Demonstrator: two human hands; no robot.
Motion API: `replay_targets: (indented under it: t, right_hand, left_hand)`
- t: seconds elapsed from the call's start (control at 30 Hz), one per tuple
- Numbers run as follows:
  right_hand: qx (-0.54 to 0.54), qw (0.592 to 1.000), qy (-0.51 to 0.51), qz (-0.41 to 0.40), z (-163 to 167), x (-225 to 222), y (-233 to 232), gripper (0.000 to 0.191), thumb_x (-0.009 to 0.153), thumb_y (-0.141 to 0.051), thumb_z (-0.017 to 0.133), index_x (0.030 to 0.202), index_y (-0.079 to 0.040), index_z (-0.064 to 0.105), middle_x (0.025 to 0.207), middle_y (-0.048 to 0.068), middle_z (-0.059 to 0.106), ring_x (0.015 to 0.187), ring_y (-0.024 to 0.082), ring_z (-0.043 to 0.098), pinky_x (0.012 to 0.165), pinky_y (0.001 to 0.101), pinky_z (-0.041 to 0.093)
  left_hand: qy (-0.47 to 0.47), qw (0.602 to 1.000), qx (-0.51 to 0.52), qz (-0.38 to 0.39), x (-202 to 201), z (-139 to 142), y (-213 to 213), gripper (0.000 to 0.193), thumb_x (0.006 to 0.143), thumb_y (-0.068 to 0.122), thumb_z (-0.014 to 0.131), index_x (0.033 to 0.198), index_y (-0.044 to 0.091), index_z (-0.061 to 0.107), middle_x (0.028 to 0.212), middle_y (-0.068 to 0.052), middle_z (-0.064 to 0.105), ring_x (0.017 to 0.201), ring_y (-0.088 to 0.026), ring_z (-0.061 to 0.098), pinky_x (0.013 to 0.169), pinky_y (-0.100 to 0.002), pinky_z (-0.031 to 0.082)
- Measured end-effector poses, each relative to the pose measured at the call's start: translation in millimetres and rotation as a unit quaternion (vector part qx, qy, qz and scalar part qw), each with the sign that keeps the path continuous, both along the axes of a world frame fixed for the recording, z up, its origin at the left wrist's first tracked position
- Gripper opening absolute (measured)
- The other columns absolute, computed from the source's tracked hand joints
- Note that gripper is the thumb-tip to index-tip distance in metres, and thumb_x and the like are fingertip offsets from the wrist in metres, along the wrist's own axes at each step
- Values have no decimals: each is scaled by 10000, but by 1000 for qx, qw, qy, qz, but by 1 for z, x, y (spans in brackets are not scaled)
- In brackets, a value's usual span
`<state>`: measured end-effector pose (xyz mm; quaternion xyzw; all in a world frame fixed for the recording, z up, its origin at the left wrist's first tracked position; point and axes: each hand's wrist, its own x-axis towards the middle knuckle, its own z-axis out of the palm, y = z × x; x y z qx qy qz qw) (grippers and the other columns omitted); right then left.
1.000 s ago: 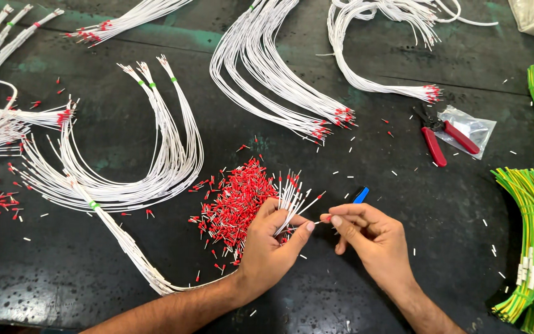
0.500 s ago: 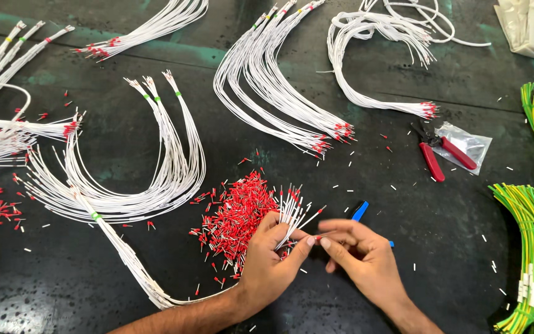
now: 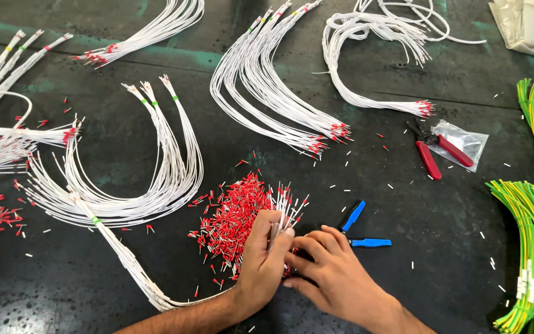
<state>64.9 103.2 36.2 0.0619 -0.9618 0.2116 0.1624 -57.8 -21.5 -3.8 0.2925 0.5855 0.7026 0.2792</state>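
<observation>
Head view: the left hand grips a bundle of white wires, fingers closed around it so the stripped tips fan out above the thumb. This bundle lies at the right edge of the red ferrule pile, touching it. The right hand sits just right of the left hand, its fingers pinched narrow at the bundle; whether they hold a ferrule cannot be told.

Just right of the pile, partly under the right hand, lies a blue-handled tool. Farther right and up from the pile lie red-handled pliers, partly on a clear plastic bag. Left of the pile curves a large loop of white wires. Above the pile lie more bundles with red tips. Well right of the pile, at the bench edge, are green-yellow wires.
</observation>
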Motion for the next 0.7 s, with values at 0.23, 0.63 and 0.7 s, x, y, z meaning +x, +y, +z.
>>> replay_targets:
  t: [0.23, 0.63, 0.7]
  right_hand:
    - [41, 999, 1, -27, -11, 7, 10, 204, 835, -167, 740, 1037, -146, 725, 1064, 1, 669, 1094, 203, 600, 1068, 515, 377]
    - [-189, 946, 47, -260, -6, 12, 20, 218, 788, -136, 814, 992, -94, 748, 803, 21, 776, 677, 147, 715, 631, 290, 557]
    - [-276, 912, 29, -302, -6, 12, 22, 277, 781, -140, 811, 1041, -81, 733, 773, 8, 781, 614, 86, 721, 569, 251, 561]
  left_hand:
    - [100, 994, 26, 22, -1, -7, 2, 55, 989, 48, 529, 951, 20, 556, 964, -56, 478, 853, -133, 481, 741, -290, 428]
    - [112, 994, 6, -1, 3, 6, 2, 56, 901, 27, 672, 931, -2, 708, 1031, -65, 603, 801, -85, 564, 648, -239, 460]
    - [108, 994, 0, 1, 4, 8, 3, 65, 888, 14, 692, 936, -5, 731, 988, -52, 627, 752, -70, 569, 616, -225, 463]
